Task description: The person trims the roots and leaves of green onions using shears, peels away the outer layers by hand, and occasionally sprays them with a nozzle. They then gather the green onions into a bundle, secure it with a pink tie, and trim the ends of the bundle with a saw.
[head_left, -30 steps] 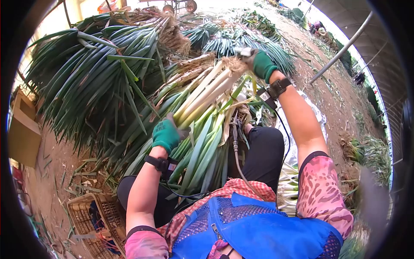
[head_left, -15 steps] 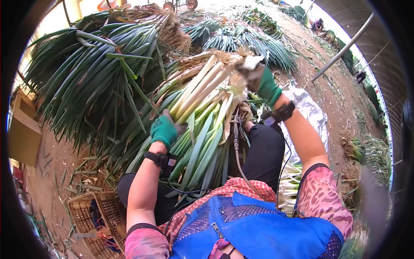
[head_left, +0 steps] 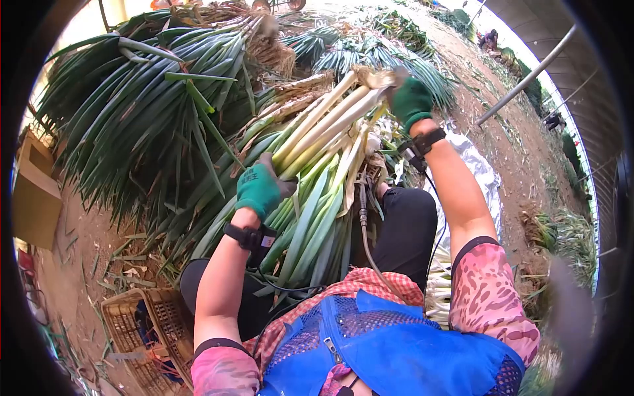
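Observation:
Several long scallions (head_left: 330,129) lie slanted before me, white stems toward the upper right and green leaves toward the lower left. My left hand (head_left: 259,188), in a green glove with a dark palm, is closed round the stems where white turns to green. At the root ends is my right hand (head_left: 408,99), gloved in green, with its fingers closed and partly blurred on the roots. Beneath them more scallions spread over my lap, beside a hose with a metal fitting (head_left: 362,208).
A big pile of scallions (head_left: 145,105) fills the left, with more bundles (head_left: 380,59) behind. A wicker basket (head_left: 142,330) stands lower left, a cardboard box (head_left: 36,198) far left. White sheeting (head_left: 477,168) lies at right, near a slanting pole (head_left: 528,74). A person (head_left: 489,39) is far off.
My right hand has moved slightly up and right, and its wrist has turned. My left hand has shifted a little up and right. The held stems now stand out more from the bunch beneath.

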The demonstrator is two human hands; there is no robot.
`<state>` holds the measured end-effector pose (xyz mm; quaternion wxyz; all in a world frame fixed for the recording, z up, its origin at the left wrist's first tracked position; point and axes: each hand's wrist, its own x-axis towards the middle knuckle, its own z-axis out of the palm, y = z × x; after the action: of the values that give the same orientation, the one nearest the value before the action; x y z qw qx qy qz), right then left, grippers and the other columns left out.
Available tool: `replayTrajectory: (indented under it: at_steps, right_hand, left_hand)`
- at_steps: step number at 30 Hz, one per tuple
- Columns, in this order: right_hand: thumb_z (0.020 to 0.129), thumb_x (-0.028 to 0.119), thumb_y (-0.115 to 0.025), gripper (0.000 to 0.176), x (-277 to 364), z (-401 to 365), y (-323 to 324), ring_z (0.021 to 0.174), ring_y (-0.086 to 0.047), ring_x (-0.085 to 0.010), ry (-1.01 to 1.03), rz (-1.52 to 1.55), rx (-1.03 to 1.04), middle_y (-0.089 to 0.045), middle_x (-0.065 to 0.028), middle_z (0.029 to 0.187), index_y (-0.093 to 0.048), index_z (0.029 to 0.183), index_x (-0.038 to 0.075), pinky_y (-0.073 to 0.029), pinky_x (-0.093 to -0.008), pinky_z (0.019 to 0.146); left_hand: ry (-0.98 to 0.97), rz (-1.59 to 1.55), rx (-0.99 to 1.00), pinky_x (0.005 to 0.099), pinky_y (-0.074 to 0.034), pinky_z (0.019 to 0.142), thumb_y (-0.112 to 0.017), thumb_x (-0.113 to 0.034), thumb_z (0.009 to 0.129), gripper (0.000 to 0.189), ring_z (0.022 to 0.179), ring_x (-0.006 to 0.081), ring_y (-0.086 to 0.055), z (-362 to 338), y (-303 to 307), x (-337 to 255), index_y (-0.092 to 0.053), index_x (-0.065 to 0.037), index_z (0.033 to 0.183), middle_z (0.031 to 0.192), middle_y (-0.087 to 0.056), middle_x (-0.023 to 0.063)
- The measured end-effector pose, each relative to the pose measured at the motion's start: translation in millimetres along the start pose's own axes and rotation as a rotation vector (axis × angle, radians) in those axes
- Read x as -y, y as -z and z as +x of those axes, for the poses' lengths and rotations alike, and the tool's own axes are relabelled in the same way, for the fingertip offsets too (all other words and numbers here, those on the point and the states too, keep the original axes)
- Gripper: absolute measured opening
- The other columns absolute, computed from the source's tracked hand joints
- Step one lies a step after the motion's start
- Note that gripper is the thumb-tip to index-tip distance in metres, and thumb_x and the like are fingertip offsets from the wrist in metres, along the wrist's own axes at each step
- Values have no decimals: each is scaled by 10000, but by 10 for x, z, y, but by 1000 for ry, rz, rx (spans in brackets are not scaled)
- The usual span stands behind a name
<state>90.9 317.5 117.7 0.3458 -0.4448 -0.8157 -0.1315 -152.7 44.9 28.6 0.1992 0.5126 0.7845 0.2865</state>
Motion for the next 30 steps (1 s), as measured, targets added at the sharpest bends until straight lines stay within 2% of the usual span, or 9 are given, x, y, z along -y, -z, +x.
replayTrajectory:
  at_steps: [4,8,14,17,20,23,24,28,30]
  right_hand:
    - [868,309,-555,288,-1542,33,397,851,-642,-438,-340,-146,-53,-661,-258,893,-650,971,57,-512,-510,713]
    - [842,375,-645,433,-2437,-1036,1085,970,-635,-443,-540,-284,279,-648,-300,988,-618,1113,37,-515,-497,807]
    - [849,394,-582,405,-2921,-3475,1014,982,-655,-369,-125,-418,1470,-651,-246,1113,-702,1023,49,-522,-445,843]
    - [802,383,-638,432,-3106,-3832,621,1001,-654,-369,-194,-443,1596,-669,-210,1114,-706,1101,78,-520,-435,861]
    - [855,370,-571,389,-3174,-3011,294,963,-659,-379,-143,-297,1122,-671,-259,994,-697,988,26,-515,-460,850]
    - [788,444,-716,755,-2120,-1391,463,1185,-532,-439,-436,-29,308,-493,-308,1334,-468,1353,9,-452,-449,978]
    - [711,520,-782,940,-1896,-904,526,1221,-508,-421,-279,203,244,-497,-288,1342,-406,1413,20,-408,-436,1038]
    - [867,203,-691,481,-307,-195,633,1097,-607,-253,215,1042,325,-593,-165,1202,-529,1287,33,-503,-326,955]
    - [912,109,-626,386,480,-305,790,978,-669,-205,510,1374,331,-666,-147,1043,-532,1271,4,-585,-303,835]
  left_hand:
    - [67,55,23,440,-521,817,-800,-350,663,613,925,370,-672,16,67,260,-569,-24,1128,985,-686,224]
    - [39,-175,-117,376,-527,782,-794,-245,669,625,882,292,-683,-13,169,313,-556,28,1178,968,-693,195]
    - [-21,-419,-68,316,-520,803,-814,-179,677,619,879,192,-655,-60,264,335,-543,36,1190,1010,-680,137]
    - [-75,-499,-68,301,-517,797,-829,-176,669,622,874,172,-643,-102,233,245,-549,34,1183,1001,-673,118]
    - [-74,-449,-87,301,-518,792,-849,-183,657,619,861,166,-642,-174,333,2,-563,41,1159,989,-675,115]
    - [-130,-464,-90,296,-518,783,-865,-209,647,641,854,164,-641,-143,439,-345,-566,44,1155,981,-677,110]
    - [-171,-511,-114,289,-516,776,-873,-230,649,648,844,162,-639,-89,434,-442,-565,48,1146,981,-675,108]
    - [-238,-521,-110,280,-513,760,-906,-296,633,683,818,149,-626,-42,483,-1030,-565,40,1121,956,-665,91]
    - [-287,-593,-41,249,-493,735,-846,-220,737,446,785,93,-596,-196,464,-1390,-608,-3,1045,899,-652,20]
